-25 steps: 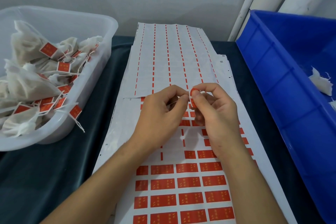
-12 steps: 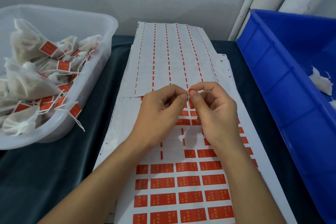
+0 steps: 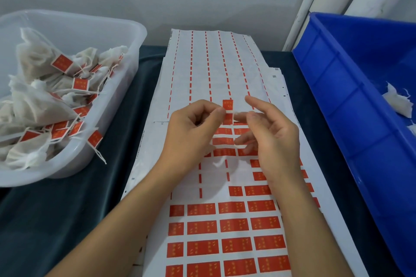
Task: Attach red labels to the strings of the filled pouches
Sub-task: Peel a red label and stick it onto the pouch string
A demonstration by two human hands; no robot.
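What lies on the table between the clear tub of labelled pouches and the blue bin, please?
The label sheets, with both hands over them, in the head view.

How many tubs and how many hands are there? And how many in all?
Clear tub: 1
Blue tub: 1
Hands, left hand and right hand: 2
Total: 4

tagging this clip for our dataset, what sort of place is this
Probably a small hand-packing workstation: long white backing sheets of red rectangular labels cover a dark cloth table, a clear plastic tub holds labelled white pouches, and a large blue plastic crate stands at the right.
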